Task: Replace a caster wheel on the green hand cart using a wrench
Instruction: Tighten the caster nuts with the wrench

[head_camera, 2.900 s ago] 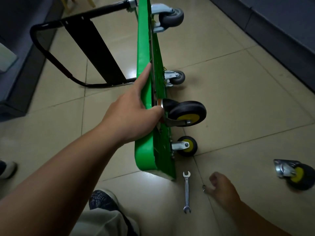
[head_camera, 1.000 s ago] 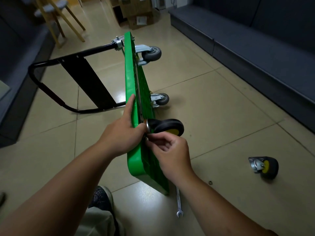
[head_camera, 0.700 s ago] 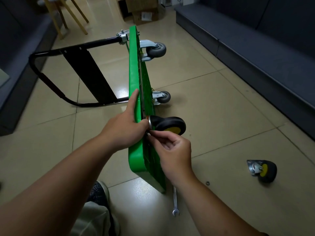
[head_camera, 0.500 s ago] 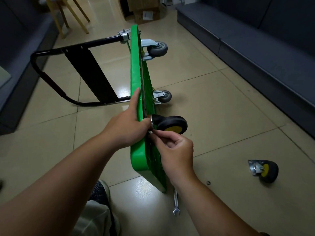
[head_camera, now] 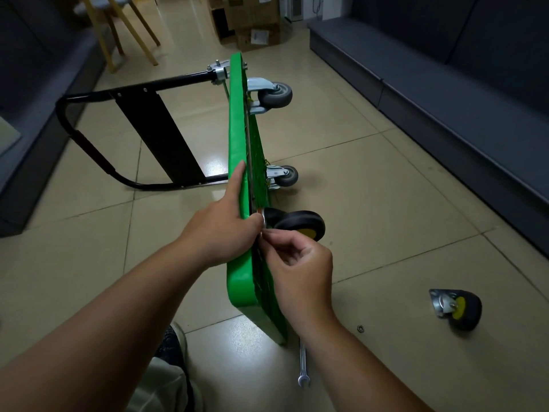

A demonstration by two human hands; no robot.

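Two hands at work: right hand (head_camera: pixel 300 263) pinches a small part, too tiny to identify, at the base of the black-yellow caster wheel (head_camera: pixel 298 225). Left hand (head_camera: pixel 219 230) grips the upper edge of the green hand cart (head_camera: pixel 237 138), which stands on its side. Wrench (head_camera: pixel 303 367) lies on floor, near. Loose caster (head_camera: pixel 459 309) right.

A hand cart (head_camera: pixel 236 162) stands on edge on the floor (head_camera: pixel 386 203), handle (head_camera: pixel 89 150) to its left, casters (head_camera: pixel 300 224) to its right. A wrench (head_camera: pixel 303 367) lies at its near end, a loose caster (head_camera: pixel 457 310) well right of it, with a washer (head_camera: pixel 360 328) between them.
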